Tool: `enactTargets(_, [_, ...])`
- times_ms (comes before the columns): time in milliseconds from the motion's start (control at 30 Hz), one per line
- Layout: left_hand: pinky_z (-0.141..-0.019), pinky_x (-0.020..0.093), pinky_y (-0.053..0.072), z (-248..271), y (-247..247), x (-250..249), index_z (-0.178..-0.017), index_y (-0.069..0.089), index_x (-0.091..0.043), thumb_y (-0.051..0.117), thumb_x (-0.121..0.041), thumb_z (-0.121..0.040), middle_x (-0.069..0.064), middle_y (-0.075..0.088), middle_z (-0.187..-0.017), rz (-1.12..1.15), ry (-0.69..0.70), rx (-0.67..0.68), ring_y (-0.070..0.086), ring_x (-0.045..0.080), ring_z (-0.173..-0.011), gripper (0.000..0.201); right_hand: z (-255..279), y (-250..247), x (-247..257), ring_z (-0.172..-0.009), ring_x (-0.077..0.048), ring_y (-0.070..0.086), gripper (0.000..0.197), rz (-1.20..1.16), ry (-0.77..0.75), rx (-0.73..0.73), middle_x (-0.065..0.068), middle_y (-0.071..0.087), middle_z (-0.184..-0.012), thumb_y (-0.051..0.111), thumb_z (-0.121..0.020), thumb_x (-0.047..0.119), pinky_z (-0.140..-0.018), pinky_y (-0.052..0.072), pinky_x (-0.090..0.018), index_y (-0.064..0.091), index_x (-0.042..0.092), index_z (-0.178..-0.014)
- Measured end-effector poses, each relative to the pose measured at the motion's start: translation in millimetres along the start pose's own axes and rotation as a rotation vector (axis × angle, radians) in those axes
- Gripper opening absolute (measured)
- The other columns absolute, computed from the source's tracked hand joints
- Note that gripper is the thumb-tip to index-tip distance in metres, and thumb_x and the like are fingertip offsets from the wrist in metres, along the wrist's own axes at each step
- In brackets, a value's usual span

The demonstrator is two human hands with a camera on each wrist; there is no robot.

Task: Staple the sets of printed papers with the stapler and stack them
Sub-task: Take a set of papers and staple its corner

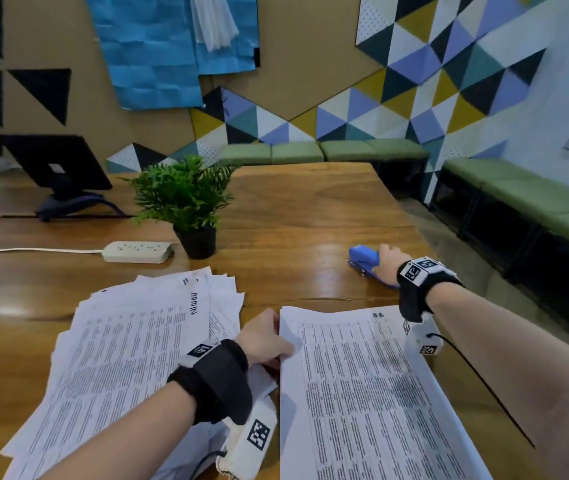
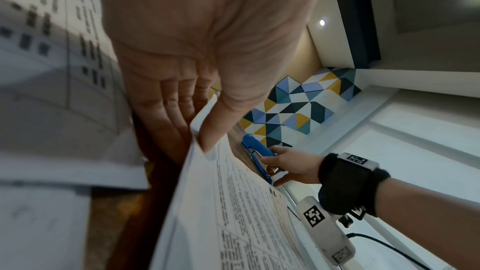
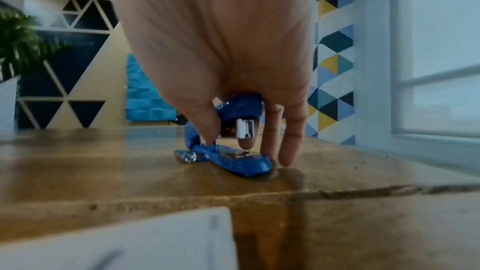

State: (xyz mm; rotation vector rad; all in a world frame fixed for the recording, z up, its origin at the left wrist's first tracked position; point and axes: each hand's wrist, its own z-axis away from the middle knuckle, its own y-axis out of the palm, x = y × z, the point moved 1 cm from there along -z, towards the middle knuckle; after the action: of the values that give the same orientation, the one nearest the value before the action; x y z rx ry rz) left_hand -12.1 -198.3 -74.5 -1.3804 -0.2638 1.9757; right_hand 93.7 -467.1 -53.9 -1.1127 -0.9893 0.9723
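A set of printed papers [image 1: 362, 393] lies on the wooden table [image 1: 293, 220] in front of me. My left hand [image 1: 269, 341] pinches its left edge, with the thumb on top and the fingers [image 2: 168, 110] underneath. A loose, fanned pile of printed sheets [image 1: 120, 358] lies to the left under my left forearm. Further off to the right, a blue stapler [image 1: 362, 258] sits on the table. My right hand [image 1: 388, 263] grips its top arm from behind. In the right wrist view the thumb and fingers [image 3: 272, 130] flank the stapler [image 3: 233, 161], whose base rests on the wood.
A potted green plant [image 1: 186, 202] and a white power strip [image 1: 137, 251] stand beyond the paper pile. A dark monitor [image 1: 58, 164] is at the far left. The table's right edge runs just past the stapler, with green benches [image 1: 536, 202] beyond.
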Motion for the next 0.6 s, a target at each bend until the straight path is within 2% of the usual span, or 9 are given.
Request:
enactTargets(67, [-0.095,0.045,0.052,0.2,-0.7,-0.3,-0.108,0.042,-0.015,0.071,-0.011,-0.079,0.007,0.062,-0.115,-0.012,-0.001,0.0,0.061,0.027,-0.108,0.041,8.5,-7.7,-3.2,-0.114,-0.035,0.054,0.04,-0.091,-0.011,0.056,-0.021,0.049,-0.129,0.053,-0.094,0.024,-0.084,0.046,-0.035,0.041,0.001,-0.125])
enactTargets(133, [-0.091,0.044,0.054,0.3,-0.4,-0.4,-0.109,0.042,-0.015,0.069,-0.008,-0.08,0.009,0.062,-0.116,0.011,-0.014,0.008,0.062,0.027,-0.105,0.04,25.7,-16.7,-6.0,-0.09,-0.028,0.056,0.028,-0.277,-0.023,0.096,-0.015,0.055,-0.106,0.054,-0.094,0.022,-0.06,0.04,-0.028,0.041,0.004,-0.111])
enactTargets(167, [-0.085,0.042,0.057,2.4,0.1,-1.8,-0.108,0.043,-0.015,0.067,-0.005,-0.081,0.01,0.063,-0.114,0.063,-0.033,0.025,0.064,0.027,-0.101,0.038,38.0,-21.2,-6.1,-0.078,-0.024,0.053,0.025,-0.427,-0.013,0.094,-0.01,0.055,-0.095,0.056,-0.093,0.023,-0.054,0.035,-0.025,0.04,0.007,-0.105])
enactTargets(267, [-0.059,0.033,0.047,7.4,3.7,-10.1,-0.094,0.054,-0.01,0.061,-0.009,-0.087,0.014,0.066,-0.099,0.229,-0.03,0.051,0.062,0.026,-0.075,0.009,81.2,-26.6,-4.6,-0.061,-0.017,0.049,0.026,-0.94,0.022,0.142,-0.005,0.053,-0.077,0.061,-0.09,0.023,-0.052,0.038,-0.025,0.043,0.009,-0.102])
enactTargets(333, [-0.064,0.032,0.047,2.0,2.3,-13.3,-0.096,0.062,-0.006,0.061,-0.031,-0.089,0.015,0.071,-0.102,0.142,0.024,-0.001,0.064,0.027,-0.078,0.025,109.3,-19.5,-3.0,-0.06,-0.018,0.052,0.031,-1.127,-0.011,0.273,-0.009,0.056,-0.079,0.065,-0.088,0.027,-0.052,0.044,-0.025,0.046,0.008,-0.105])
enactTargets(400, [-0.073,0.033,0.051,-2.5,0.7,-15.0,-0.099,0.065,-0.007,0.061,-0.035,-0.089,0.01,0.071,-0.104,0.024,0.079,-0.083,0.066,0.026,-0.09,0.03,135.1,-4.8,-2.0,-0.057,-0.017,0.052,0.031,-1.093,-0.034,0.364,-0.009,0.056,-0.078,0.066,-0.088,0.03,-0.05,0.045,-0.025,0.047,0.009,-0.101])
enactTargets(500, [-0.084,0.038,0.052,-10.3,0.3,-12.5,-0.094,0.063,-0.01,0.065,-0.021,-0.086,0.011,0.07,-0.105,-0.009,0.115,-0.142,0.065,0.029,-0.099,0.014,162.7,19.1,-0.3,-0.051,-0.013,0.049,0.02,-0.963,-0.055,0.386,-0.007,0.053,-0.076,0.062,-0.092,0.023,-0.045,0.042,-0.023,0.046,0.011,-0.097])
enactTargets(567, [-0.084,0.04,0.054,-12.7,0.3,-9.2,-0.09,0.066,-0.008,0.068,-0.02,-0.084,0.013,0.071,-0.1,0.052,0.103,-0.137,0.067,0.031,-0.097,0.014,171.8,26.1,-0.8,-0.058,-0.016,0.047,0.017,-0.915,-0.061,0.35,-0.009,0.051,-0.079,0.059,-0.093,0.022,-0.051,0.04,-0.023,0.049,0.009,-0.095])
enactTargets(600, [-0.078,0.037,0.053,-13.5,0.1,-7.5,-0.084,0.065,-0.009,0.068,-0.021,-0.084,0.011,0.07,-0.091,0.083,0.109,-0.14,0.066,0.03,-0.089,0.013,174.6,25.7,-0.9,-0.061,-0.017,0.046,0.017,-0.937,-0.057,0.336,-0.011,0.05,-0.081,0.058,-0.094,0.023,-0.054,0.04,-0.024,0.05,0.009,-0.091])
